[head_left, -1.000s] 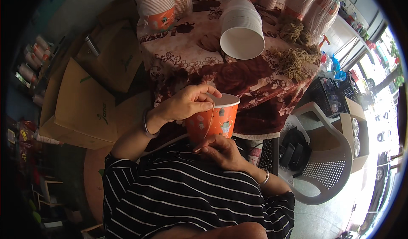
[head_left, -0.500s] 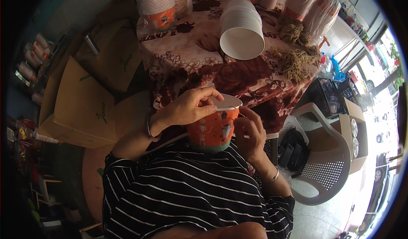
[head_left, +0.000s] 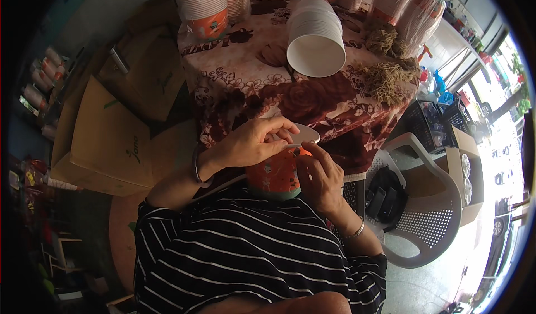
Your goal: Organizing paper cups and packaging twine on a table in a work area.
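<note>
An orange paper tub (head_left: 272, 175) with a green base and small printed figures sits upright against the front of my striped shirt. Its round white rim faces up, and the inside shows only in part. Over the rim's left side bends my left hand (head_left: 249, 142), gripping the edge between thumb and fingers. My right hand (head_left: 322, 175) is closed, its thumb and forefinger tips on the front right of the rim. Whether those tips also pinch anything small is hidden. Bracelets circle both wrists.
On the flowered tablecloth (head_left: 312, 99) lie a bagged stack of white tubs (head_left: 316, 54) and clumps of dried plant strands (head_left: 389, 82). More bagged stacks (head_left: 204, 12) stand behind. Cardboard boxes (head_left: 109, 141) are at left; a grey plastic chair (head_left: 427, 213) holding a black bag (head_left: 385, 197) is at right.
My right hand has moved left and slightly up along the tub's rim, from its right side to the front. My left hand keeps its hold, nearly still.
</note>
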`<state>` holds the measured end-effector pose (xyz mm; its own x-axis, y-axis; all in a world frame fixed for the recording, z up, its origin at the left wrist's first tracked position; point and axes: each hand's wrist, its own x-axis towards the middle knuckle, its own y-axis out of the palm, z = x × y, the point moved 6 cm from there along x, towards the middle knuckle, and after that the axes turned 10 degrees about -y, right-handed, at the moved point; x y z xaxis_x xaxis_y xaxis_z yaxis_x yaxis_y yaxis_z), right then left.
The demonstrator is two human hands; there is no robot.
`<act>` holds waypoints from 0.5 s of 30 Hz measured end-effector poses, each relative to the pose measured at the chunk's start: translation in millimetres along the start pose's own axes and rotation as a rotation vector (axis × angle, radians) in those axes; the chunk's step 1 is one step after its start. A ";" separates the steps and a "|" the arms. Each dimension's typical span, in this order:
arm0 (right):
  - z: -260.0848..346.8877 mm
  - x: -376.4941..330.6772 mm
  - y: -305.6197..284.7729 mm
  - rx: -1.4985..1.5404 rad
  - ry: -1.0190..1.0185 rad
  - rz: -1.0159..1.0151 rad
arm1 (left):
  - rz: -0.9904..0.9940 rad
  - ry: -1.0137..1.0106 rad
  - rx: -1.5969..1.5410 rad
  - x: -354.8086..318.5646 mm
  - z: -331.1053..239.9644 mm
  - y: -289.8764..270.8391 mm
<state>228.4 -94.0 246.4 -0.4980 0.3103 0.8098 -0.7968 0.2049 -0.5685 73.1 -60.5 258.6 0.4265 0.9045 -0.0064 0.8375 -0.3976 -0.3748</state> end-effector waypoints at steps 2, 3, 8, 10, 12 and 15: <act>0.3 1.4 0.3 0.019 0.039 0.017 | 0.001 0.002 -0.006 -0.1 -0.9 1.1; 0.3 1.2 0.0 0.018 0.039 0.016 | -0.015 0.021 0.018 -0.3 -2.7 0.8; 0.8 -0.6 2.4 -0.004 0.018 0.048 | -0.018 0.055 0.043 -0.3 -5.9 4.1; 1.8 1.0 1.2 -0.003 0.017 0.052 | -0.009 0.038 0.039 -1.1 -8.4 5.8; 2.0 2.5 0.0 -0.002 0.016 0.056 | 0.003 0.026 0.045 -0.6 -8.1 6.6; 1.6 4.1 -0.2 -0.009 -0.005 0.062 | 0.025 -0.007 0.079 -0.5 -9.7 6.5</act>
<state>226.0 -94.3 250.0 -0.5484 0.3180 0.7734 -0.7609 0.1937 -0.6193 81.7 -65.0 265.2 0.4446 0.8954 -0.0230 0.7967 -0.4071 -0.4467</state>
